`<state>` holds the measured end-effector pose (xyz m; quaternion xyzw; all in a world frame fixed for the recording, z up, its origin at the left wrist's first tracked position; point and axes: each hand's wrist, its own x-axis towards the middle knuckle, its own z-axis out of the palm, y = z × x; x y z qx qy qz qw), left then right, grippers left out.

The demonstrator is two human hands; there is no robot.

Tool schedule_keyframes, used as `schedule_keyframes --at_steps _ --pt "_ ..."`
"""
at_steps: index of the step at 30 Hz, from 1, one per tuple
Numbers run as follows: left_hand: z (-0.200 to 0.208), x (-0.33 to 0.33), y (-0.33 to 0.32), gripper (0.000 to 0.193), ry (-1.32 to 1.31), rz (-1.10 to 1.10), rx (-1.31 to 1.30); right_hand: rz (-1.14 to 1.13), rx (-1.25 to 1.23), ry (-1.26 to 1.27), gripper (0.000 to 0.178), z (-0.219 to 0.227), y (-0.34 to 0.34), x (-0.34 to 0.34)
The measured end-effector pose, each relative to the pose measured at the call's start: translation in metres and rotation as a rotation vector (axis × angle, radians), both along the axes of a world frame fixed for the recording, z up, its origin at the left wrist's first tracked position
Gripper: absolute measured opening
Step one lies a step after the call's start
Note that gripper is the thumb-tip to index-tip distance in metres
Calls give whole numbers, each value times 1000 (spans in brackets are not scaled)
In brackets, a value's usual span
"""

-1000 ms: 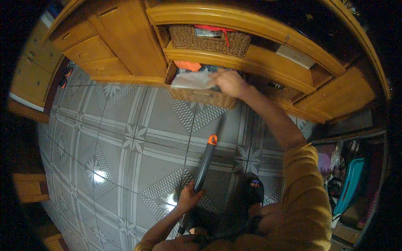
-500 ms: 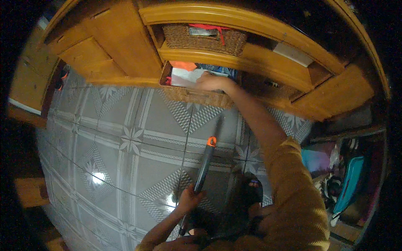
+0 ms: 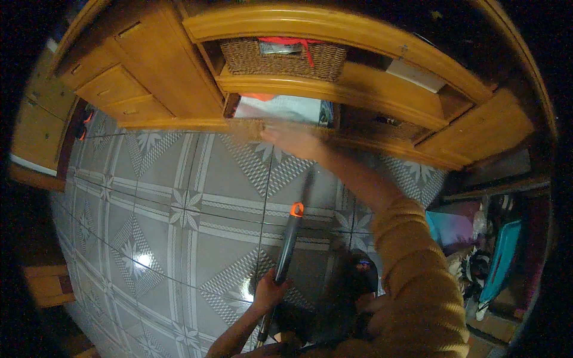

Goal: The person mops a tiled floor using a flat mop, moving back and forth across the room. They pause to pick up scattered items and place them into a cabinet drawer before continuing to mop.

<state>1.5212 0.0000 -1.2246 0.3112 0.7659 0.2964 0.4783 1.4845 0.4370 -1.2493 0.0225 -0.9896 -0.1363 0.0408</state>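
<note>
My left hand (image 3: 271, 292) is closed round a dark grey pole (image 3: 287, 250), whose upper end has an orange hanging loop (image 3: 296, 209). The pole slants up from near my legs, over the floor. My right hand (image 3: 292, 142), smeared by motion, lies with fingers stretched out along the front of the lower wicker basket (image 3: 246, 127). That basket sits partly out of the cabinet's bottom opening. White paper (image 3: 283, 108) and a bit of orange material (image 3: 260, 96) show inside it; my hand covers much of its front.
A second wicker basket (image 3: 322, 59) with red ribbon stands on the shelf above. The wooden cabinet (image 3: 161, 71) spans the far side. At right, an open shelf holds a turquoise item (image 3: 500, 262) among clutter. Patterned grey tiles (image 3: 179, 173) cover the floor.
My right hand has come out of the lower basket to its front. The basket has slid further into the cabinet. My left hand still holds the pole, nearly in place.
</note>
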Motion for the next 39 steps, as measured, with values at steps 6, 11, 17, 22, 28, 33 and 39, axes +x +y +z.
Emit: schedule_keyframes --at_steps 6,11,17,22,28,33,39 --pt "-8 -9 -4 35 -44 4 37 -149 233 230 52 -5 43 -19" --pt "-6 -10 -4 33 -62 10 -7 -211 208 252 53 -6 48 -26" --pt "-6 -5 0 30 -19 -18 -96 -248 205 224 53 -1 46 -25" --pt "-7 -2 -11 29 -149 87 24 -262 11 142 52 3 50 -11" --pt "-14 -10 -25 27 -142 106 187 -207 47 299 47 7 35 1" --pt "-11 -15 -26 26 -157 114 92 -233 -357 388 38 12 11 103" --pt "-4 -11 -17 26 -147 106 56 -804 297 -8 62 6 61 223"
